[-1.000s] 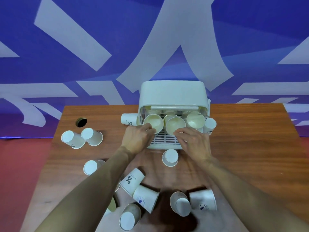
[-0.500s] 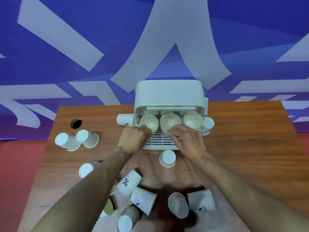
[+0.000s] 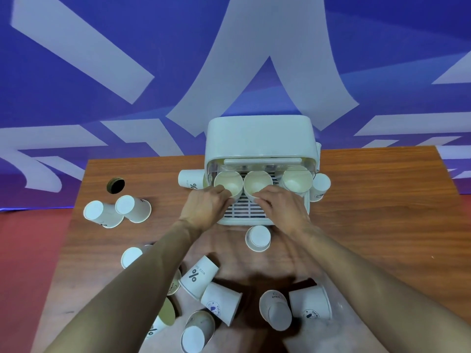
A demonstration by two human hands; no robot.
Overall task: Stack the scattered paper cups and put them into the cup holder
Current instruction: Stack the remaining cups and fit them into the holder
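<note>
Resting in the cup holder (image 3: 260, 138), two cups (image 3: 230, 180) are gripped by left hand (image 3: 206, 207) and right hand (image 3: 283, 207); scattered cups (image 3: 198, 276) are left unstacked.

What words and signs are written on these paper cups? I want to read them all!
"%" and "NICE DAY": on the tipped cup in the near pile.
"%": on the side cup lying left of the cup holder; its small print is blurred.
"%": partly seen, on the bottom-edge cup.
Blue round badges on the left badge cup and right badge cup: too blurred to read.
</note>
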